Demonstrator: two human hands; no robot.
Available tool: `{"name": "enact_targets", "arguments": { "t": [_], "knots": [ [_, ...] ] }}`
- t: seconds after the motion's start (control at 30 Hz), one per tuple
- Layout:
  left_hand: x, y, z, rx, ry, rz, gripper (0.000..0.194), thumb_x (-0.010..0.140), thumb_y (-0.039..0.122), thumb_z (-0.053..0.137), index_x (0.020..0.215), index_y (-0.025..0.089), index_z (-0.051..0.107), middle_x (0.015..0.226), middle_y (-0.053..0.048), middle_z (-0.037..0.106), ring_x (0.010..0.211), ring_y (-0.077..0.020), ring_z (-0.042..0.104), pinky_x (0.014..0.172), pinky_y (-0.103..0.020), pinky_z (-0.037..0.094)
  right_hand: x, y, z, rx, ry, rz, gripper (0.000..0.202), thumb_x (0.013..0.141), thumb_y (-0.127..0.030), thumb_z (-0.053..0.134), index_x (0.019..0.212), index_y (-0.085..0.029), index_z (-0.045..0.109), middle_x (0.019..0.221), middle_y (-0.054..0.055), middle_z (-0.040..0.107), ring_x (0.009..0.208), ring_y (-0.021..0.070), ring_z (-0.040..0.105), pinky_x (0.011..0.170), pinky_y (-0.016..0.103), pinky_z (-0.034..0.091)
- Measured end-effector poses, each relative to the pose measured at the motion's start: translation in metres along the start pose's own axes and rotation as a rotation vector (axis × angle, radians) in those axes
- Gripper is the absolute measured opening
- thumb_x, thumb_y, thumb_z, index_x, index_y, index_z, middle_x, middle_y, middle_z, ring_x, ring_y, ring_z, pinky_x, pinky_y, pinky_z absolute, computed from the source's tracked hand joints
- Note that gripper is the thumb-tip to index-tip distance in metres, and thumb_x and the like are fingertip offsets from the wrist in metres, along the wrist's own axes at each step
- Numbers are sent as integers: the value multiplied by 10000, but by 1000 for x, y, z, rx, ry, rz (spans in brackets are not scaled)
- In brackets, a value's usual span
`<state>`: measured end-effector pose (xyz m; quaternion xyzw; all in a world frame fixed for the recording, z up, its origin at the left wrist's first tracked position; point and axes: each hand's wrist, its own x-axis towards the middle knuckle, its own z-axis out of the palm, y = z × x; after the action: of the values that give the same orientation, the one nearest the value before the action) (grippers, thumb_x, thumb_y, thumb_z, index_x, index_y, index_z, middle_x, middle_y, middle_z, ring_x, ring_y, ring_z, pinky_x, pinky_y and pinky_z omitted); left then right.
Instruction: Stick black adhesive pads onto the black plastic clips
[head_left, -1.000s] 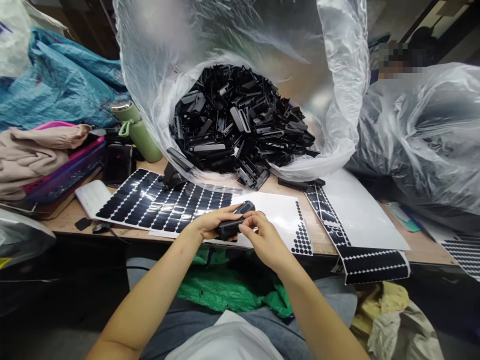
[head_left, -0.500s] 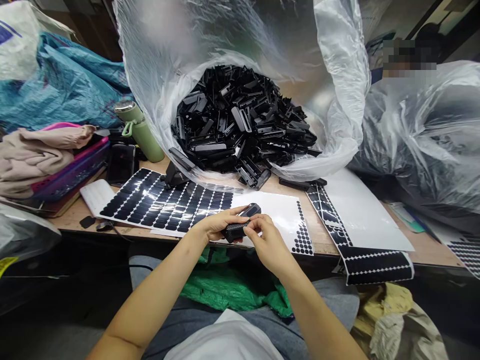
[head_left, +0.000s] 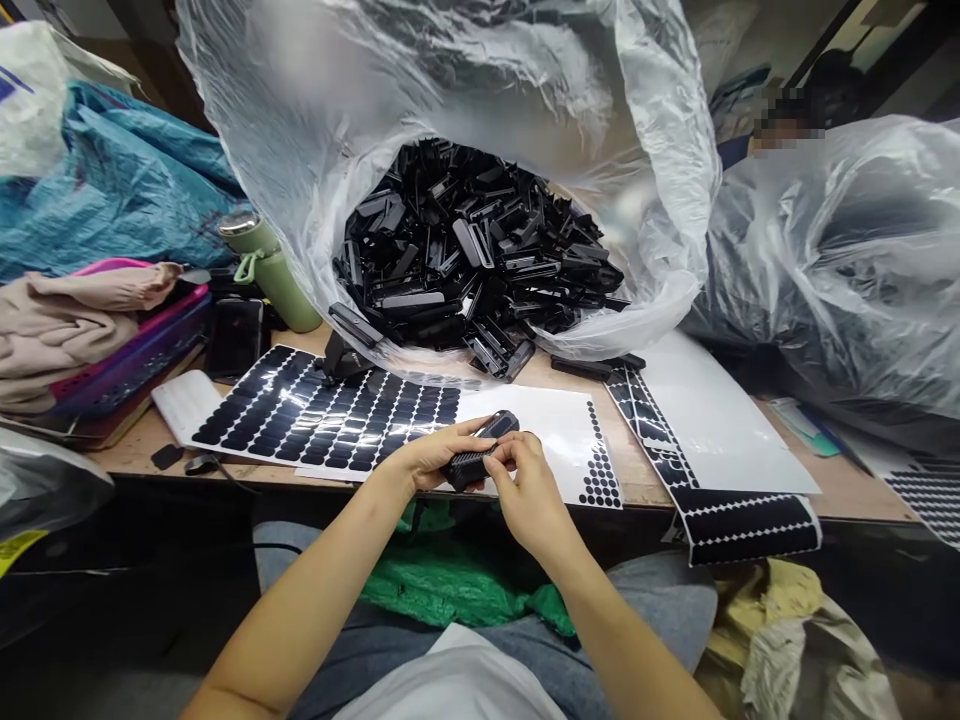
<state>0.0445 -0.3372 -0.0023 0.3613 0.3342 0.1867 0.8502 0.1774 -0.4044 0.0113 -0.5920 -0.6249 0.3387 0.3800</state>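
One black part (head_left: 468, 468) is held in the curled left hand (head_left: 436, 453). Beside it, the right hand (head_left: 526, 492), bunched up, touches the part; I can't tell if it grips.

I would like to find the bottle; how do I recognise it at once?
Start from the big clear bag of black parts. On its left, between it and the purple basket, is the bottle. Unlike these neighbours, it is slim, pale green, with a silvery lid and a strap loop.
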Motion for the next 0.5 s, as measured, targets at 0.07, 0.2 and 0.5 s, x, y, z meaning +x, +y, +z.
{"name": "enact_targets", "arguments": {
  "t": [0.07,0.2,0.5],
  "knots": [
    [0,0,2,-14,14,0,544,713,283,643,1226,259,461,844,-33,589,576,-119,562,492,-249,459,-1,3,2,-42,82,-27,87,808,-234,445,726,-207,458,931,65,470,879,189,486,789,344,407],
    [-1,2,0,7,48,-21,592,736,287,622,1281,269,391,810,-42,610,550,-116,570,485,-244,472,1,36,-22,-190,272,54,214,770,-347,526,893,-197,436,942,67,482,767,180,499,708,327,415],
    [15,0,-2,16,-22,-91,652,763,301,588,1342,273,290,830,-71,635,559,-140,606,492,-259,494,-5,119,-91,-671,-43,400,100,789,-208,460,753,-164,542,838,79,540,767,197,547,706,295,376]
  ]
}}
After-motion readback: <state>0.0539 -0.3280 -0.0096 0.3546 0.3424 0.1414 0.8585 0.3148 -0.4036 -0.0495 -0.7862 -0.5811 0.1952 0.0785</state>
